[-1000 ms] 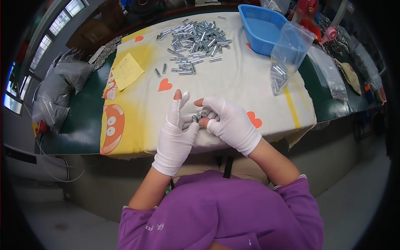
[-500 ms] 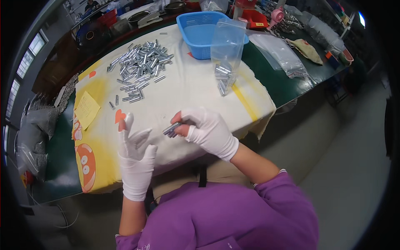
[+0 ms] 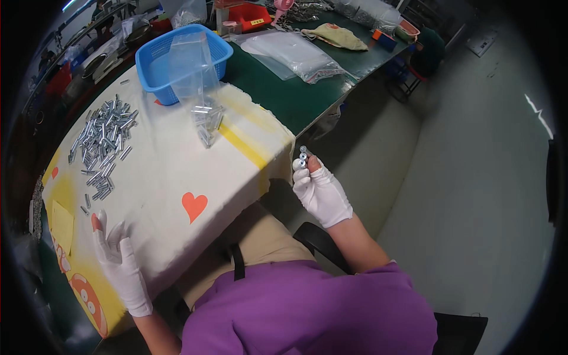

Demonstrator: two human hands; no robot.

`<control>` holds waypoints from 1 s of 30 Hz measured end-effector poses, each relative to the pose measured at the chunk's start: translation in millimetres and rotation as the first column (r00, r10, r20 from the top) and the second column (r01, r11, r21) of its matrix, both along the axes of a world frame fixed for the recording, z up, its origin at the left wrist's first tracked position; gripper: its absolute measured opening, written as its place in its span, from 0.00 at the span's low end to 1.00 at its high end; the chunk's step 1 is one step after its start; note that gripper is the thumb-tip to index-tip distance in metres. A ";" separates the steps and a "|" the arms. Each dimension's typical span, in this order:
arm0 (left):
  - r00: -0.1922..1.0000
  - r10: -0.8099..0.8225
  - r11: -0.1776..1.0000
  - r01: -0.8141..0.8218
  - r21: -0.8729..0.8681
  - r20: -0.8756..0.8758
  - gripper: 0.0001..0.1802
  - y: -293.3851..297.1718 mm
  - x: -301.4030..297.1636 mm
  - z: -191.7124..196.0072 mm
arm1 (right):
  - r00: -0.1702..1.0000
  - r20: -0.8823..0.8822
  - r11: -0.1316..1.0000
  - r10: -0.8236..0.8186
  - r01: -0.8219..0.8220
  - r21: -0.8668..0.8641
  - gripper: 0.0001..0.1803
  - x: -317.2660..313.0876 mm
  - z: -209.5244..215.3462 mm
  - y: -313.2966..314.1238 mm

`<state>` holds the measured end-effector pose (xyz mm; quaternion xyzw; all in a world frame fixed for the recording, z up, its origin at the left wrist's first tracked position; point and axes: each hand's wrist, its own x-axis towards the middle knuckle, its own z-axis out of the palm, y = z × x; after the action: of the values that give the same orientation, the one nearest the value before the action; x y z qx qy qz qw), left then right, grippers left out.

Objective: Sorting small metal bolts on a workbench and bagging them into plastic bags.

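My right hand [image 3: 322, 195], in a white glove with bare fingertips, is closed round a few metal tubes [image 3: 303, 157]; their round ends face up. It is off the right edge of the table, over the floor. My left hand [image 3: 121, 260], gloved the same way, is open with fingers apart above the cloth [image 3: 160, 171], holding nothing. Just beyond its fingertips lies a loose pile of short silvery metal tubes [image 3: 106, 133]. A clear plastic bag [image 3: 195, 68] with several tubes [image 3: 207, 121] at its bottom leans against a blue plastic basket [image 3: 157, 83].
Flat clear plastic bags [image 3: 290, 53] lie on the green tabletop [image 3: 254, 83], with a cloth pouch [image 3: 337, 35] behind them. A red bin [image 3: 242, 21] and a pink fan [image 3: 283, 7] stand at the back. A person [image 3: 429, 50] sits far right. A yellow note [image 3: 62, 225] lies on the cloth.
My view has turned to the right, so the table appears further left. My right hand has moved right with the tubes, past the table edge. My left hand stays open.
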<state>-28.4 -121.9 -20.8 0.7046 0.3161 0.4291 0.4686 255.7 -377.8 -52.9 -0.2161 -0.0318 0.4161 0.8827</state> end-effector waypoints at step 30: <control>0.978 0.089 0.961 -0.035 0.274 -0.188 0.32 -0.7 -37.0 -23.3 | -0.514 0.743 0.790 0.429 0.612 -0.033 0.09 122.6 224.7 207.5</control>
<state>-65.4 -122.6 -44.1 0.7905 0.3221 0.4103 0.3208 378.3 -170.2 171.8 -0.7131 -0.6222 -0.1183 0.3006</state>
